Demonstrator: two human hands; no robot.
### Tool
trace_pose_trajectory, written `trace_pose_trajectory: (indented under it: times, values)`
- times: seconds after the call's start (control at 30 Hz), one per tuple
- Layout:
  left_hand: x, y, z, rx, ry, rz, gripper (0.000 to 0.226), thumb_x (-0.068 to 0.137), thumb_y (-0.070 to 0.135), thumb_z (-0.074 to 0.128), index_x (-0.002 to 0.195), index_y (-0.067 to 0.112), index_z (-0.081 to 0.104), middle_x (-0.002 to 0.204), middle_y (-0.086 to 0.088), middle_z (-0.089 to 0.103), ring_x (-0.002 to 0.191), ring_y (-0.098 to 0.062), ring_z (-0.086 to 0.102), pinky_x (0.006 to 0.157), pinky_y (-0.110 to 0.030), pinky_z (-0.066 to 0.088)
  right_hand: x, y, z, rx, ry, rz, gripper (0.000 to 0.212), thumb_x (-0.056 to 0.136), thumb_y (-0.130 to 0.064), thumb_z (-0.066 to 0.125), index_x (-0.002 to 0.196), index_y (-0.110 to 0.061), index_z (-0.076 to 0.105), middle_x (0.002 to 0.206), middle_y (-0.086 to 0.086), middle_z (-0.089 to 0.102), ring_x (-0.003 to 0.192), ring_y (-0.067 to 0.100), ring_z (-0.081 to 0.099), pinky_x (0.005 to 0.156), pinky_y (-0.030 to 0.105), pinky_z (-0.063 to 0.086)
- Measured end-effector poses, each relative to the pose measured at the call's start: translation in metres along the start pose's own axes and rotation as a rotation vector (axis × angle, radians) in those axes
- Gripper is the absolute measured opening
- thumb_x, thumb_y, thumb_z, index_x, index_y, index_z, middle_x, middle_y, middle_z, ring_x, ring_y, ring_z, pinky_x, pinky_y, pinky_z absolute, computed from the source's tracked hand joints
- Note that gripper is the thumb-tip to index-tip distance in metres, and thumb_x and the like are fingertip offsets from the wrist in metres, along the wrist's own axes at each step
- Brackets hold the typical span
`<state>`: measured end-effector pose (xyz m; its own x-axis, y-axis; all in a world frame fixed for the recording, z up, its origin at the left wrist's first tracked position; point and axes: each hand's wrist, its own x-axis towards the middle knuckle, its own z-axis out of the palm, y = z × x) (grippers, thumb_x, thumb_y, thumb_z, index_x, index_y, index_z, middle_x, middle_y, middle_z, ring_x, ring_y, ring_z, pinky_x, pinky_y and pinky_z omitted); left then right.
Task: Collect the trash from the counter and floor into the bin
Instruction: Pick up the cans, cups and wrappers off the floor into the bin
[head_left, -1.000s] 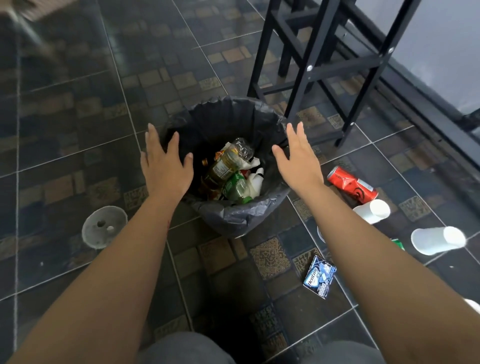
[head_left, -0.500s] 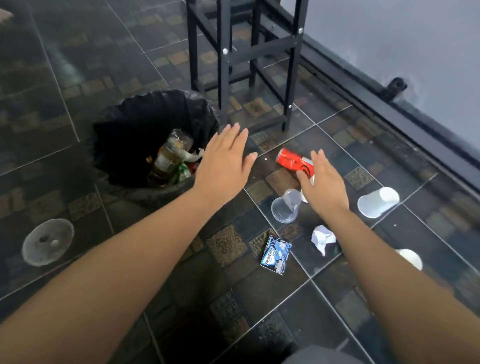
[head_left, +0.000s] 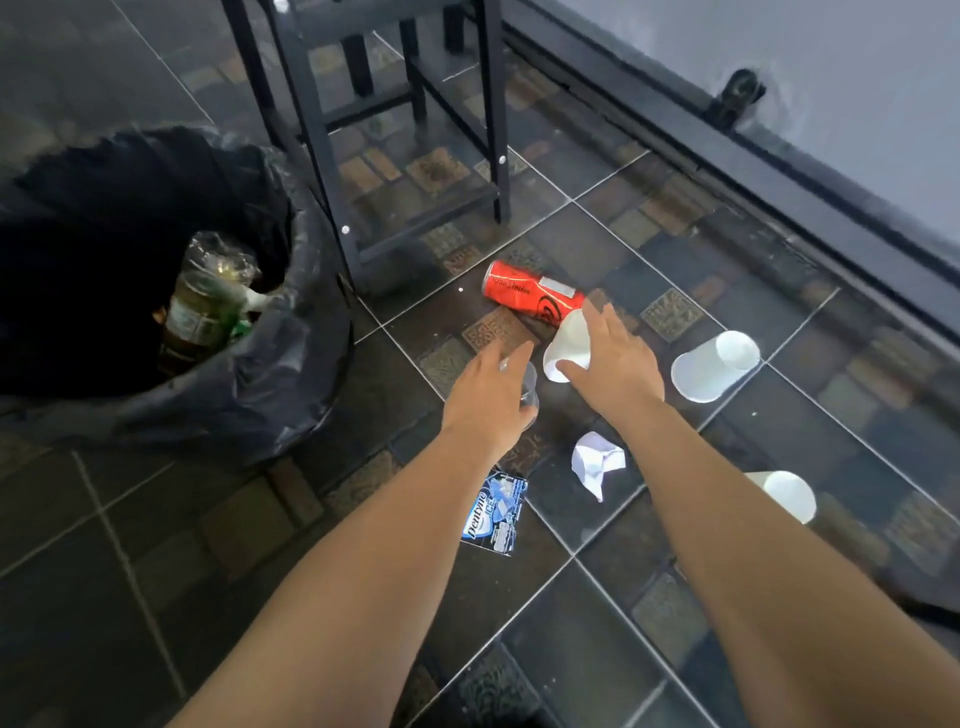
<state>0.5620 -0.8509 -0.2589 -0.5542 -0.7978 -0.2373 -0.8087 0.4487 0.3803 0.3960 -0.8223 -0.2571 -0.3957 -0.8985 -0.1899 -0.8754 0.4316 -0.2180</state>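
Observation:
The bin, lined with a black bag (head_left: 291, 358), stands at the left with bottles (head_left: 200, 306) inside. On the tiled floor to its right lie a red can (head_left: 530, 293), a clear plastic cup (head_left: 529, 387) and a white cup (head_left: 567, 347). My left hand (head_left: 488, 400) lies over the clear cup with fingers stretched out, hiding most of it. My right hand (head_left: 615, 369) grips the white cup between thumb and fingers, just below the can. Crumpled white paper (head_left: 597, 462) and a blue gum packet (head_left: 493, 512) lie between my forearms.
Two more white cups lie on the floor to the right, one (head_left: 714, 366) near my right hand and one (head_left: 789, 493) beside my right forearm. A black metal stool frame (head_left: 322, 156) stands behind the bin and can. A dark skirting (head_left: 779, 176) and grey wall run along the right.
My view has swung right, away from the bin. Both hands left the bin's rim and dropped to the floor, the left onto the clear cup, the right around the white cup.

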Motion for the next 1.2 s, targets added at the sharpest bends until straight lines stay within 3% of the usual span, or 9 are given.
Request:
trace_pose_trajectory:
  times: [0.17, 0.23, 0.43, 0.6, 0.8, 0.97, 1.1, 1.2]
  values:
    - [-0.004, 0.0, 0.0, -0.125, 0.06, -0.021, 0.06, 0.093, 0.026, 0.064, 0.144, 0.021, 0.033, 0.144, -0.007, 0.038, 0.117, -0.028, 0.06, 0.094, -0.035, 0.049, 0.003, -0.003, 0.008, 0.055, 0.059, 0.024, 0.06, 0.091, -0.022, 0.064, 0.143, -0.018, 0.034, 0.14, 0.013, 0.043, 0.117, 0.037, 0.054, 0.098, 0.043, 0.042]
    - [-0.007, -0.004, -0.003, -0.147, 0.078, -0.024, 0.063, 0.092, 0.025, 0.066, 0.145, 0.022, 0.033, 0.144, -0.006, 0.038, 0.117, -0.028, 0.06, 0.094, -0.037, 0.048, 0.003, -0.004, 0.01, 0.092, 0.08, 0.046, 0.055, 0.09, -0.02, 0.064, 0.138, -0.017, 0.038, 0.135, 0.012, 0.046, 0.114, 0.037, 0.056, 0.095, 0.044, 0.043]
    - [-0.023, -0.015, -0.019, -0.162, 0.131, -0.024, 0.066, 0.09, 0.025, 0.068, 0.146, 0.02, 0.034, 0.143, -0.004, 0.041, 0.123, -0.025, 0.053, 0.098, -0.037, 0.045, 0.002, -0.009, 0.017, 0.057, 0.095, 0.005, 0.063, 0.085, -0.035, 0.071, 0.137, -0.02, 0.04, 0.141, 0.008, 0.046, 0.124, 0.033, 0.05, 0.106, 0.047, 0.038]
    - [-0.038, -0.029, -0.037, -0.176, 0.213, -0.056, 0.064, 0.09, 0.026, 0.069, 0.145, 0.02, 0.037, 0.14, -0.005, 0.043, 0.123, -0.025, 0.052, 0.097, -0.035, 0.043, 0.004, -0.022, 0.018, 0.108, 0.106, -0.011, 0.044, 0.089, -0.026, 0.067, 0.123, -0.008, 0.045, 0.128, 0.014, 0.056, 0.115, 0.036, 0.055, 0.097, 0.044, 0.042]
    - [-0.055, -0.04, -0.055, -0.221, 0.27, -0.08, 0.065, 0.09, 0.026, 0.068, 0.146, 0.021, 0.037, 0.141, -0.003, 0.041, 0.123, -0.023, 0.05, 0.095, -0.034, 0.042, -0.002, -0.035, 0.017, 0.084, 0.162, -0.003, 0.043, 0.088, -0.028, 0.068, 0.12, -0.006, 0.049, 0.123, 0.016, 0.056, 0.11, 0.037, 0.054, 0.093, 0.046, 0.044]
    - [-0.064, -0.038, -0.08, -0.3, 0.42, -0.045, 0.066, 0.089, 0.025, 0.07, 0.146, 0.02, 0.038, 0.143, -0.003, 0.041, 0.123, -0.023, 0.051, 0.093, -0.033, 0.043, -0.01, -0.053, -0.006, 0.27, 0.404, -0.073, 0.035, 0.087, -0.024, 0.069, 0.109, -0.004, 0.05, 0.115, 0.019, 0.055, 0.103, 0.039, 0.055, 0.087, 0.048, 0.046]
    - [-0.07, -0.03, -0.113, -0.315, 0.622, 0.022, 0.066, 0.09, 0.027, 0.069, 0.147, 0.02, 0.037, 0.142, -0.001, 0.041, 0.123, -0.019, 0.05, 0.09, -0.032, 0.046, -0.018, -0.075, -0.039, 0.414, 0.568, -0.123, 0.032, 0.087, -0.027, 0.068, 0.104, -0.007, 0.049, 0.112, 0.015, 0.055, 0.1, 0.034, 0.054, 0.079, 0.04, 0.046]
    - [-0.078, -0.028, -0.144, -0.377, 0.794, 0.046, 0.066, 0.09, 0.031, 0.069, 0.147, 0.02, 0.038, 0.142, -0.001, 0.041, 0.124, -0.013, 0.047, 0.086, -0.024, 0.044, -0.024, -0.097, -0.066, 0.493, 0.699, -0.157, 0.034, 0.087, -0.032, 0.065, 0.106, -0.007, 0.051, 0.112, 0.012, 0.055, 0.101, 0.027, 0.051, 0.077, 0.033, 0.041]
